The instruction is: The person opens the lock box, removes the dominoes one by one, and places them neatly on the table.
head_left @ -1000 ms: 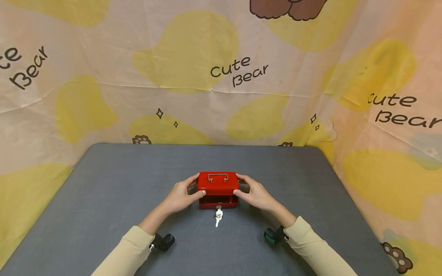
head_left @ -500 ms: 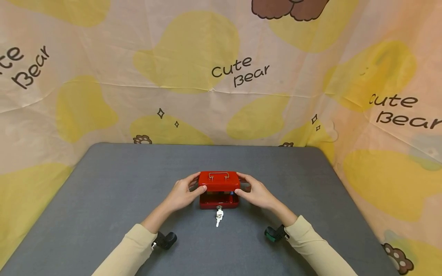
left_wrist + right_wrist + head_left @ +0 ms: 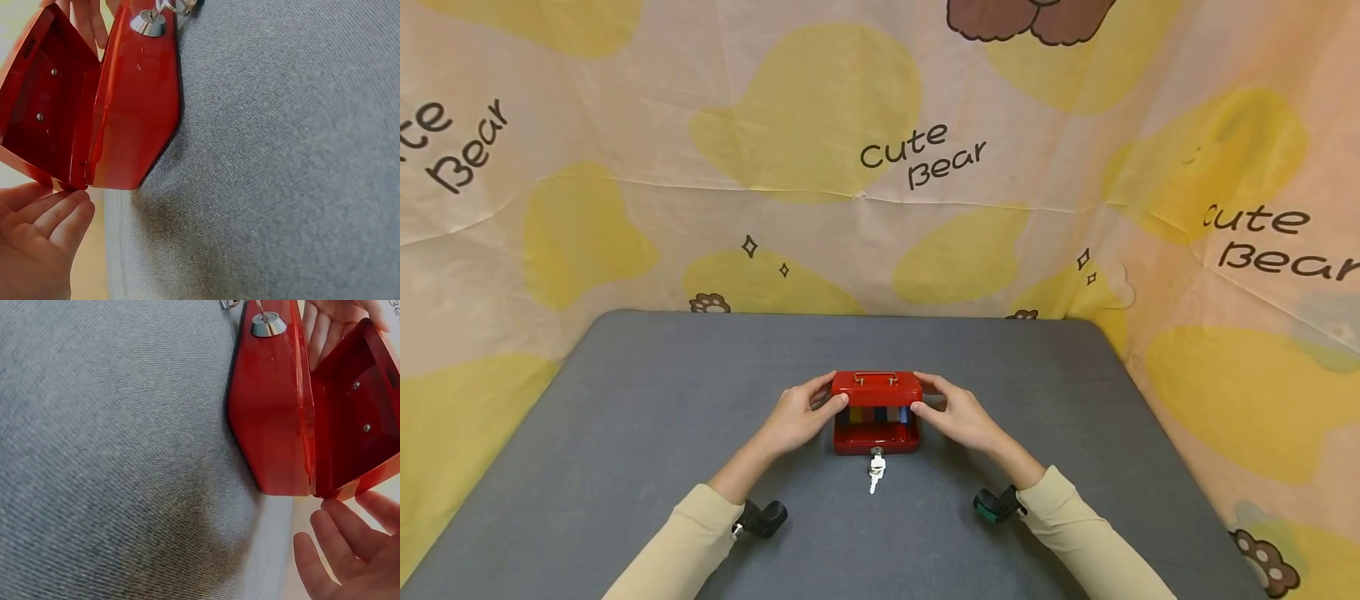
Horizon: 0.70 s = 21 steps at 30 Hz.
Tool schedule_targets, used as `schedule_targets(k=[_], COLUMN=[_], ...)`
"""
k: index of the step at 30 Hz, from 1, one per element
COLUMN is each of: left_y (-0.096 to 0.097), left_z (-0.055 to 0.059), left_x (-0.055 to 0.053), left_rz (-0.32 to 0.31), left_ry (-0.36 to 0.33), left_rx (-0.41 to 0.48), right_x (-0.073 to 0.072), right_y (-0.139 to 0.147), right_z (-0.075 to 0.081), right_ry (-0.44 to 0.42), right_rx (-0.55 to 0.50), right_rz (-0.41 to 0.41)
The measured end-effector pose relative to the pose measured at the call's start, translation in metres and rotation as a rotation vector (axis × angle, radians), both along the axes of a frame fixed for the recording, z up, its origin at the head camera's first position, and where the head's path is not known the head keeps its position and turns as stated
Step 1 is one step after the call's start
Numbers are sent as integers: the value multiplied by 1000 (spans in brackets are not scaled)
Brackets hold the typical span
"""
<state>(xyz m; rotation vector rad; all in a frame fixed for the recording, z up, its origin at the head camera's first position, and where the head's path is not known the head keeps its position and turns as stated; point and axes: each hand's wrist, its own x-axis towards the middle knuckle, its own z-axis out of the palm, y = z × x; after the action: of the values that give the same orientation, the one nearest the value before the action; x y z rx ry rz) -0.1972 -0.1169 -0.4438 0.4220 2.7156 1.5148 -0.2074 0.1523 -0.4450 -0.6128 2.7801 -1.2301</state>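
A small red cash box stands on the table with its lid tilted up and partly raised. My left hand holds the lid's left side, thumb at the front edge and fingers toward the back. On the right side, my right hand grips it the same way. Below the lid, a strip of yellow, dark and blue shows inside. A wire handle lies on top of the lid. Keys hang from the round silver lock at the front. The lid's inside shows two screw ends in both wrist views.
The box stands on a grey table with rounded far corners. Behind and beside it hangs a pale cloth with yellow patches and "Cute Bear" lettering. Each wrist wears a dark camera mount, such as the left mount.
Both hands have lifted the lid's front edge higher, so the gap has widened and more of the coloured inside shows. The box's base and the keys have stayed in place.
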Motion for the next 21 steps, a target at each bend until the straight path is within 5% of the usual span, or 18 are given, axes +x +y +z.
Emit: schedule_targets(k=[10, 21], left_y=[-1, 5], left_z=[-2, 0], left_x=[-4, -15], left_rz=[-30, 81], left_ry=[29, 41], left_rx=[47, 64], right_x=[-8, -17], right_y=[-5, -11], right_z=[3, 10], right_ry=[42, -11], right_rx=[-12, -12], right_rz=[-76, -145])
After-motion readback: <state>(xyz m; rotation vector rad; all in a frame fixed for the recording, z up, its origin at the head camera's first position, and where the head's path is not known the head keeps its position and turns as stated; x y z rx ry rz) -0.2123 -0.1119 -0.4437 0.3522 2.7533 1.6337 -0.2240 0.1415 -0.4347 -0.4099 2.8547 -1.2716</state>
